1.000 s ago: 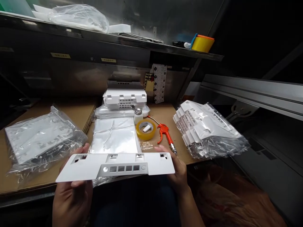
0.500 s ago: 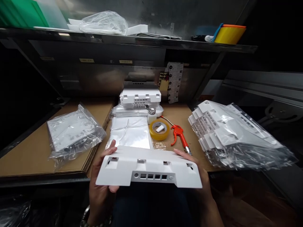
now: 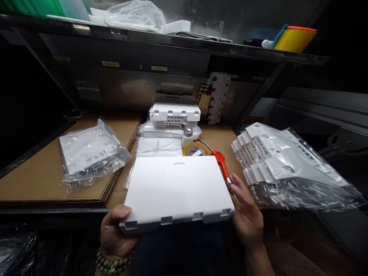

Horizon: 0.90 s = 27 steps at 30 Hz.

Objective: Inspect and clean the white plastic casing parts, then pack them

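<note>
A white plastic cover (image 3: 178,188) marked HUAWEI, its lettering upside down, is tilted with its broad smooth face up. My left hand (image 3: 117,228) grips its near left corner, thumb on top and the other fingers hidden beneath. At the right edge, my right hand (image 3: 247,214) is beside the cover with its fingers extended and apart. Beyond the cover are clear plastic bags (image 3: 159,145), a roll of yellow tape (image 3: 189,148), a small dispenser bottle (image 3: 188,140) and a red air gun (image 3: 220,158).
Bagged white parts (image 3: 89,149) lie on cardboard (image 3: 37,172) at left. A bagged pile (image 3: 276,161) is at right. More white covers (image 3: 176,111) are stacked behind. A metal shelf (image 3: 184,45) spans above, holding a yellow container (image 3: 296,39).
The cover has turned from showing its slotted edge to showing its broad face. My right hand's fingers have spread off its top, and the camera view has shifted slightly.
</note>
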Available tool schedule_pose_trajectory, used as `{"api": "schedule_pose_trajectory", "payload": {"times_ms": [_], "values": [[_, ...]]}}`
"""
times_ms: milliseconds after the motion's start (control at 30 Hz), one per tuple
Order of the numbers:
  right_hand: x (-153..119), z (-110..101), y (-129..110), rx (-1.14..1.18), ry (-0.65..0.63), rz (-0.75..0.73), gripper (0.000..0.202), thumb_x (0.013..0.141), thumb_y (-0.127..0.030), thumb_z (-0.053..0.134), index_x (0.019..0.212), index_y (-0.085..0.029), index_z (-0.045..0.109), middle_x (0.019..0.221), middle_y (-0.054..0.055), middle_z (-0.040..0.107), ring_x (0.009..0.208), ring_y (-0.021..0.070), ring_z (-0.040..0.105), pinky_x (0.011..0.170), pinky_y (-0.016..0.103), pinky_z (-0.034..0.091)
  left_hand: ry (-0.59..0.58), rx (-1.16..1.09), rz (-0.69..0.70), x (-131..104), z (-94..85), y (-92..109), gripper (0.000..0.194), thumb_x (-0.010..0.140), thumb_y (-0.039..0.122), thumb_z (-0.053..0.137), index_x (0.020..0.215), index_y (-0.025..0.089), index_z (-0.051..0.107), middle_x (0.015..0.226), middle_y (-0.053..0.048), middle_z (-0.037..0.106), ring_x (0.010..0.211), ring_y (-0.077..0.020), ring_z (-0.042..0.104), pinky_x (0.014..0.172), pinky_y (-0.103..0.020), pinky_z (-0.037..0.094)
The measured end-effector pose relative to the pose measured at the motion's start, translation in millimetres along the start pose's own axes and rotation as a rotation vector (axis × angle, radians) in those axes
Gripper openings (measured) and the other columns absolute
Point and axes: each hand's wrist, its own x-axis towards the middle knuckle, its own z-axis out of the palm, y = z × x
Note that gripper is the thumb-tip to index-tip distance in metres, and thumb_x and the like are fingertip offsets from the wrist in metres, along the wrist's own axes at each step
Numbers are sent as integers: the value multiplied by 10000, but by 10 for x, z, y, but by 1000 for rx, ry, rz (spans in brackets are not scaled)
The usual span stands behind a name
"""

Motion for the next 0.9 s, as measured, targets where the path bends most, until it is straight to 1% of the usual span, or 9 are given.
{"api": "schedule_pose_trajectory", "payload": {"times_ms": [67,100,167,233,367,533,600,800,900], "values": [[-44,26,-20,96,85,221,422,990,-269,634,1408,-329,610,1480,81,617,1344,293,611,1128,528,521,-2,-2,25,-19,-69,-9,94,753,251,737,738,184,802,756,-34,813,680,-274,784,815,-426,672],[-82,31,-31,151,83,322,414,1012,-310,601,1426,-312,599,1443,96,647,1313,296,637,1109,528,537,-3,-3,34,-24,-89,-12,105,739,262,739,760,180,803,767,-41,815,704,-285,787,786,-426,678],[-178,25,-47,243,17,473,403,1041,-400,528,1408,-268,628,1382,126,688,1269,317,667,1064,527,569,-8,-4,50,-28,-103,-16,177,717,289,732,840,186,807,838,-51,824,758,-308,791,764,-446,683],[-278,12,-54,284,-46,552,423,1037,-462,512,1355,-240,680,1365,138,697,1258,340,671,1055,529,570,-18,-4,51,-28,-103,-21,308,683,301,734,965,198,800,941,-62,827,786,-331,791,781,-490,679],[-385,22,-76,262,-78,594,416,999,-493,580,1308,-250,716,1350,112,711,1228,335,688,1079,516,546,-21,-12,67,-39,-126,-49,596,618,333,724,1200,209,736,1113,-92,803,901,-400,775,888,-603,633],[-357,43,-114,235,-81,571,405,967,-525,620,1251,-269,754,1272,102,754,1115,323,743,999,469,598,152,-33,160,-64,-168,-104,792,553,314,683,1341,233,653,1162,-85,786,1016,-436,742,976,-667,567],[-349,37,-112,233,-81,563,398,965,-520,627,1261,-285,750,1271,98,755,1114,321,744,999,464,598,179,-26,170,-57,-160,-113,780,555,321,678,1329,233,658,1137,-86,792,987,-428,750,957,-664,577],[-360,29,-108,253,-63,585,377,972,-495,628,1288,-318,735,1258,81,762,1129,310,738,1004,446,595,100,11,138,12,-92,-73,683,562,311,686,1240,232,699,1069,-75,811,799,-372,782,908,-626,609],[-339,42,-144,297,-69,583,369,981,-479,624,1301,-327,725,1247,76,767,1136,305,735,1002,440,597,216,-6,159,2,-163,-82,583,526,279,697,1104,214,748,943,-50,826,645,-327,768,833,-575,648]]}}
